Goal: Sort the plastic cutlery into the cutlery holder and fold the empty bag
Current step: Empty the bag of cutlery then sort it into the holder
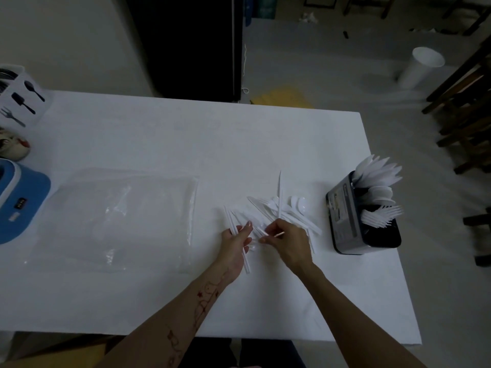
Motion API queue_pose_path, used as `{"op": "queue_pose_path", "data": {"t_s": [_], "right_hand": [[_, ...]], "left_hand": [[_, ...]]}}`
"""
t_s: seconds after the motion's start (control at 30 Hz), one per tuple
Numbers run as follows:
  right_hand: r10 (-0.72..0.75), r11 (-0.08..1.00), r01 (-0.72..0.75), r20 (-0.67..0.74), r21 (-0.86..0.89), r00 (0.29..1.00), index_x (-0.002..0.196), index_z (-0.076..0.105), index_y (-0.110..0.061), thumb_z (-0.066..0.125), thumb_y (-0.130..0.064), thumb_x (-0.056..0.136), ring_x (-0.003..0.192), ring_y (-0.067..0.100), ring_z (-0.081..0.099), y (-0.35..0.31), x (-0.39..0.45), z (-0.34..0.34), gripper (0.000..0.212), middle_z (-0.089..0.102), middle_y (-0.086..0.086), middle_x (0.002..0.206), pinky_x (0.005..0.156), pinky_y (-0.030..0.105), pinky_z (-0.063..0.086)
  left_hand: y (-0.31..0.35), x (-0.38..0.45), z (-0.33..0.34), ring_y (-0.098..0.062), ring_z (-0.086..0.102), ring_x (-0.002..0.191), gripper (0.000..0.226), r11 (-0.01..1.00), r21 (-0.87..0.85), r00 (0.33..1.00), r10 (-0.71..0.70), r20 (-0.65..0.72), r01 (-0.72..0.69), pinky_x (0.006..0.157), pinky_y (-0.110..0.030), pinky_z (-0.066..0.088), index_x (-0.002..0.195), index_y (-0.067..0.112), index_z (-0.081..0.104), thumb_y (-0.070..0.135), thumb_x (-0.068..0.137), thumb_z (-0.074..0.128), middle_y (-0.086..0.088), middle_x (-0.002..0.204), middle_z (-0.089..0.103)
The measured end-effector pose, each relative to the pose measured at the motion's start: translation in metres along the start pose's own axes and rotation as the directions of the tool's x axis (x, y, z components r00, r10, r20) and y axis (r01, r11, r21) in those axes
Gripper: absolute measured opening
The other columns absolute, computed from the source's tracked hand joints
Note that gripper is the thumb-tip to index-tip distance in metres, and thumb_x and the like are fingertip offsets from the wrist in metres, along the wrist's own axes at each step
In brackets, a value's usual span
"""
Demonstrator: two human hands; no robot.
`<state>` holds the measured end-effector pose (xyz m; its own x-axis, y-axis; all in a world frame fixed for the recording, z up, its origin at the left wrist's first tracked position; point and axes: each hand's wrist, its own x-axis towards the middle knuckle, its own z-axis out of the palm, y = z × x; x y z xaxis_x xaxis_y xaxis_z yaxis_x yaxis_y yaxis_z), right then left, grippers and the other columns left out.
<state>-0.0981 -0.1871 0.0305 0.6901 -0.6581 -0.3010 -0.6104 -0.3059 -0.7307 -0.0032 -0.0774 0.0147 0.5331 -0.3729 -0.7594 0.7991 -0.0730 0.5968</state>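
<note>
Right now the loose pile of white plastic cutlery (279,211) lies on the white table (159,144), just ahead of both your hands and a little short of the holder. Knives, spoons and what look like wrapped straws or sticks are tangled together, and one knife points straight up out of the heap.

Your left hand (237,241) has its fingers curled round a small bundle of long white sticks (239,240) that runs under the palm and out past the wrist. Your right hand (288,243) reaches into the near edge of the pile with thumb and fingertips pinching a thin pale piece; whether more pieces lie under the palm cannot be made out.

The black box-shaped cutlery holder (342,216) stands to the right, near the table's edge. It already carries spoons and knives fanned at the far end and forks at the near end.

Judging by this, you are in the middle of sorting: gathering one kind out of the heap. The next move calls for freeing the pinched piece without dragging its neighbours, adding it to its own kind, then carrying the bundle to the matching compartment.

The clear, empty plastic bag (119,216) lies flat to the left, well apart from the pile, not yet folded. A blue device (21,203) sits at the table's left edge.
</note>
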Motion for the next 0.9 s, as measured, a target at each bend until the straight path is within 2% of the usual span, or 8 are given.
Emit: {"op": "queue_pose_path", "data": {"t_s": [0.13,0.2,0.27,0.43,0.6,0.67,0.77,0.9], "right_hand": [[-0.008,1.000,0.007,0.097,0.013,0.995,0.086,0.066,-0.027,0.085,-0.037,0.070,0.074,0.005,0.065,-0.001,-0.004,0.004,0.027,0.068,-0.013,0.081,0.068,0.028,0.055],[0.043,0.999,-0.043,0.030,0.004,0.999,0.090,0.065,-0.027,0.078,-0.043,0.078,0.077,0.005,0.064,0.005,-0.005,0.002,0.024,0.068,-0.013,0.087,0.068,0.026,0.052],[0.080,0.985,-0.087,-0.056,-0.151,0.995,0.095,0.065,-0.027,0.069,-0.043,0.086,0.083,0.009,0.063,0.014,-0.005,0.000,0.018,0.067,-0.011,0.095,0.071,0.028,0.051],[0.070,0.903,-0.091,-0.064,-0.420,0.995,0.100,0.062,-0.023,0.062,-0.029,0.092,0.092,0.018,0.060,0.022,-0.006,0.010,0.009,0.062,-0.003,0.103,0.070,0.030,0.047],[0.049,0.873,-0.075,-0.068,-0.482,0.997,0.099,0.063,-0.018,0.057,-0.027,0.095,0.092,0.021,0.061,0.020,-0.001,0.013,0.012,0.063,0.000,0.101,0.071,0.033,0.051],[0.055,0.895,-0.094,-0.102,-0.437,0.993,0.097,0.063,-0.019,0.057,-0.027,0.095,0.090,0.018,0.061,0.020,-0.002,0.010,0.010,0.063,-0.002,0.098,0.071,0.033,0.051],[0.054,0.986,-0.076,-0.148,-0.149,0.987,0.090,0.062,-0.020,0.063,-0.030,0.093,0.078,0.007,0.061,0.015,-0.006,0.005,0.010,0.064,-0.011,0.086,0.065,0.023,0.045],[-0.009,0.988,-0.010,0.126,0.152,0.992,0.080,0.069,-0.023,0.072,-0.023,0.087,0.064,0.000,0.063,0.003,-0.004,0.000,0.007,0.069,-0.009,0.073,0.055,0.010,0.044]], "left_hand": [[0.006,0.001,0.007,-0.016,0.059,0.079,0.013,0.999,0.007,0.998,0.052,-0.022,-0.052,0.067,-0.024,0.045,0.105,0.002,0.053,0.013,0.098,0.049,-0.007,0.093,0.061],[0.013,0.002,0.007,-0.017,0.058,0.074,0.019,0.997,-0.032,0.991,0.068,-0.118,-0.072,0.065,-0.026,0.046,0.089,0.007,0.053,0.017,0.101,0.042,-0.006,0.085,0.058],[0.018,0.000,0.004,-0.018,0.056,0.068,0.025,0.995,-0.084,0.987,0.049,-0.152,-0.063,0.064,-0.028,0.047,0.084,0.009,0.050,0.022,0.103,0.038,-0.005,0.080,0.052],[0.014,-0.003,-0.003,-0.015,0.037,0.052,0.029,0.996,-0.026,0.983,0.076,-0.166,-0.082,0.050,-0.026,0.039,0.087,0.009,0.042,0.033,0.102,0.036,-0.004,0.075,0.042],[0.010,-0.004,-0.007,-0.013,0.042,0.059,0.005,1.000,-0.026,0.995,-0.018,-0.098,0.016,0.049,-0.019,0.043,0.094,0.007,0.047,0.006,0.099,0.044,-0.005,0.076,0.044],[0.008,-0.006,-0.008,-0.014,0.049,0.065,0.009,0.999,-0.033,0.998,-0.027,-0.063,0.025,0.057,-0.020,0.046,0.094,0.008,0.048,0.005,0.100,0.041,-0.006,0.082,0.052],[0.004,-0.004,-0.008,-0.020,0.060,0.080,0.011,0.999,-0.052,1.000,0.002,0.007,-0.002,0.070,-0.024,0.048,0.093,0.009,0.046,0.006,0.101,0.040,-0.012,0.101,0.061],[0.002,-0.004,-0.003,-0.022,0.063,0.096,0.017,0.994,-0.100,0.993,0.051,0.108,-0.040,0.072,-0.024,0.052,0.114,0.000,0.049,0.005,0.099,0.044,-0.017,0.117,0.061]]}}
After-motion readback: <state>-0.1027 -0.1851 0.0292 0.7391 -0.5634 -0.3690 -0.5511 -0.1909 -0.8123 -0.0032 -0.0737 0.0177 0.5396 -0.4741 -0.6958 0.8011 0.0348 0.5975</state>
